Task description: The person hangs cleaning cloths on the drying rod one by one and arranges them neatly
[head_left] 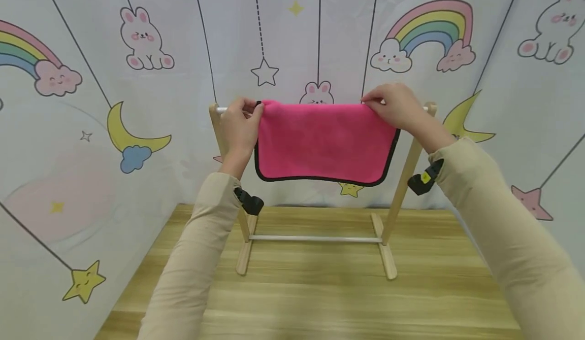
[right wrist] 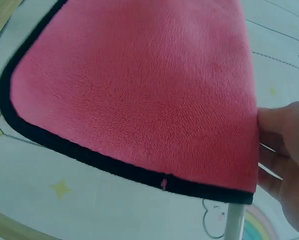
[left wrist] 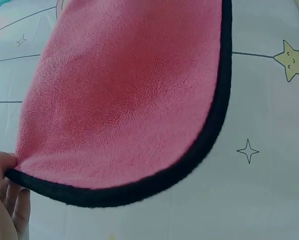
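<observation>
A pink plush towel (head_left: pixel 326 144) with black edging hangs folded over the top white bar (head_left: pixel 221 110) of a wooden rack. My left hand (head_left: pixel 239 127) pinches the towel's left edge up at the bar. In the left wrist view, its thumb (left wrist: pixel 3 160) lies on the pink side, with fingers below the black edging (left wrist: pixel 139 187). On the other side, my right hand (head_left: pixel 398 105) pinches the top fold near the right end. The right wrist view shows the right thumb (right wrist: pixel 277 120) at the fold and the bar (right wrist: pixel 234 222) sticking out past the towel.
Two slanted wooden posts (head_left: pixel 407 177) carry the rack on flat feet (head_left: pixel 386 253), joined by a low white crossbar (head_left: pixel 315 238). It stands on a wood-grain tabletop (head_left: pixel 320 299). Behind and at the sides hangs a white backdrop (head_left: pixel 219 40) printed with rabbits, stars and rainbows.
</observation>
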A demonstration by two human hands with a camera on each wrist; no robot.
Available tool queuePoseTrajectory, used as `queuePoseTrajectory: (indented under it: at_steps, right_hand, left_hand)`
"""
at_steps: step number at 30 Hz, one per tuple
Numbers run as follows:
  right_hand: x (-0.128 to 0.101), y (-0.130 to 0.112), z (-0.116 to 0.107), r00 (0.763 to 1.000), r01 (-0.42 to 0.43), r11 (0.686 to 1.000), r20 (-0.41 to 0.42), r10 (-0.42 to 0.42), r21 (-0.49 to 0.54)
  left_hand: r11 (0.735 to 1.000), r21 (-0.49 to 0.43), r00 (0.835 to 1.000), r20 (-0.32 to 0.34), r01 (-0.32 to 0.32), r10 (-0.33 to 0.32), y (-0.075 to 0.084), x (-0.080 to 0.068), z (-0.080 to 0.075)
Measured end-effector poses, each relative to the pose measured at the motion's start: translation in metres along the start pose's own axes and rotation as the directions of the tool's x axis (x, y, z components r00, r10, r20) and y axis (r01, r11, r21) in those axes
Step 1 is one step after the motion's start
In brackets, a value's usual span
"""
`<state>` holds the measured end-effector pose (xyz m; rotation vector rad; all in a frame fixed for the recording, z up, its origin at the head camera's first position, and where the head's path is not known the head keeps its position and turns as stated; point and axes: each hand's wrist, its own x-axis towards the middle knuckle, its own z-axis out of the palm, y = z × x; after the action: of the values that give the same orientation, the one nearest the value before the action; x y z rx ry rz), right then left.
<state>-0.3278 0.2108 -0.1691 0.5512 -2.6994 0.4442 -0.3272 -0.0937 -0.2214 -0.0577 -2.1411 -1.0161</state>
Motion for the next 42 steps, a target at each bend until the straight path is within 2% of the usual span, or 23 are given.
queuePoseTrajectory:
  at_steps: [4, 7, 12, 16, 20, 22, 23, 27, 31, 33, 35, 37, 39, 41, 42]
  right_hand:
    - [-0.014, 0.010, 0.002, 0.994, 0.063, 0.998, -0.094, -0.061, 0.022]
    - [-0.025, 0.018, 0.004, 0.976, 0.142, 0.990, -0.169, -0.140, 0.000]
    - [-0.037, 0.024, 0.014, 0.911, 0.274, 0.957, -0.291, -0.291, -0.098]
    - [-0.042, 0.027, 0.023, 0.875, 0.288, 0.954, -0.383, -0.297, -0.084]
    - [-0.054, 0.032, 0.032, 0.809, 0.320, 0.947, -0.509, -0.295, -0.040]
    - [-0.064, 0.036, 0.038, 0.792, 0.313, 0.950, -0.548, -0.267, -0.011]
    - [-0.070, 0.038, 0.041, 0.792, 0.305, 0.952, -0.559, -0.246, 0.013]
    - [-0.091, 0.045, 0.059, 0.832, 0.194, 0.961, -0.552, -0.055, 0.196]
    - [-0.103, 0.046, 0.079, 0.864, 0.056, 0.916, -0.478, 0.154, 0.397]
    - [-0.105, 0.045, 0.090, 0.877, 0.004, 0.886, -0.427, 0.220, 0.464]
    - [-0.107, 0.043, 0.100, 0.883, -0.011, 0.852, -0.394, 0.254, 0.524]
    - [-0.108, 0.037, 0.106, 0.876, 0.016, 0.805, -0.396, 0.274, 0.593]
    - [-0.110, 0.027, 0.108, 0.855, 0.065, 0.779, -0.437, 0.278, 0.624]
    - [-0.112, 0.018, 0.106, 0.820, 0.129, 0.777, -0.507, 0.266, 0.616]
    - [-0.113, 0.014, 0.104, 0.800, 0.159, 0.788, -0.545, 0.250, 0.595]
  left_hand:
    - [0.998, -0.055, 1.000, -0.016, -0.020, 0.020, -0.005, -0.004, 0.000]
    - [0.995, -0.092, 0.999, 0.009, -0.048, 0.049, -0.011, -0.009, 0.001]
    - [0.978, -0.181, 0.992, 0.043, -0.106, 0.115, -0.024, -0.016, 0.004]
    - [0.968, -0.227, 0.993, 0.023, -0.109, 0.117, -0.035, -0.027, 0.004]
    - [0.958, -0.249, 0.985, 0.059, -0.140, 0.160, -0.050, -0.044, 0.005]
    - [0.956, -0.250, 0.977, 0.108, -0.155, 0.186, -0.056, -0.052, 0.005]
    - [0.956, -0.245, 0.972, 0.132, -0.159, 0.196, -0.059, -0.055, 0.005]
    - [0.962, -0.237, 0.957, 0.222, -0.133, 0.187, -0.065, -0.063, 0.003]
    - [0.963, -0.253, 0.953, 0.255, -0.097, 0.163, -0.070, -0.069, 0.003]
    - [0.960, -0.265, 0.954, 0.250, -0.095, 0.164, -0.072, -0.072, 0.004]
    - [0.955, -0.278, 0.956, 0.240, -0.101, 0.171, -0.074, -0.074, 0.005]
    - [0.948, -0.299, 0.957, 0.227, -0.109, 0.182, -0.074, -0.076, 0.007]
    - [0.936, -0.332, 0.958, 0.211, -0.117, 0.195, -0.074, -0.078, 0.007]
    - [0.924, -0.359, 0.958, 0.196, -0.130, 0.211, -0.072, -0.079, 0.007]
    - [0.919, -0.368, 0.957, 0.187, -0.140, 0.221, -0.070, -0.079, 0.006]
